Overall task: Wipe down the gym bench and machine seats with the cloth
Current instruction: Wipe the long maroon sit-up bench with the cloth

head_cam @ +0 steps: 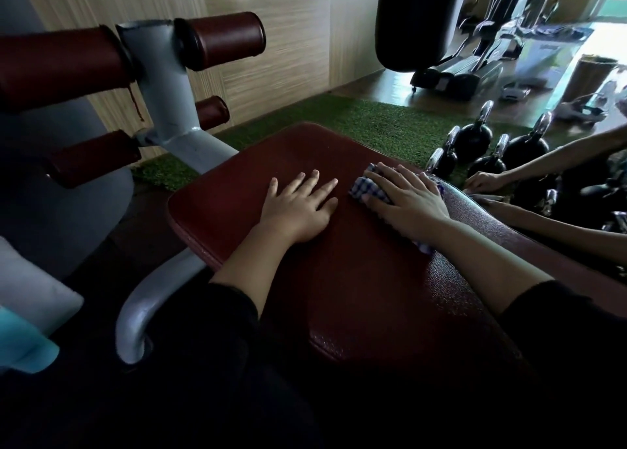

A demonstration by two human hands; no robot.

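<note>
A dark red padded gym bench (356, 279) fills the middle of the view, its far end rounded. My left hand (298, 208) lies flat on the pad with fingers spread and holds nothing. My right hand (407, 197) presses a blue-and-white checked cloth (368, 187) onto the pad near its right edge, fingers straight over it. Part of the cloth also shows under my wrist.
A grey metal frame (169, 85) with dark red roller pads (220, 40) stands at the left. Several black kettlebells (475, 140) sit on green turf at the right. A mirror there reflects my arms. A black punching bag (417, 18) hangs behind.
</note>
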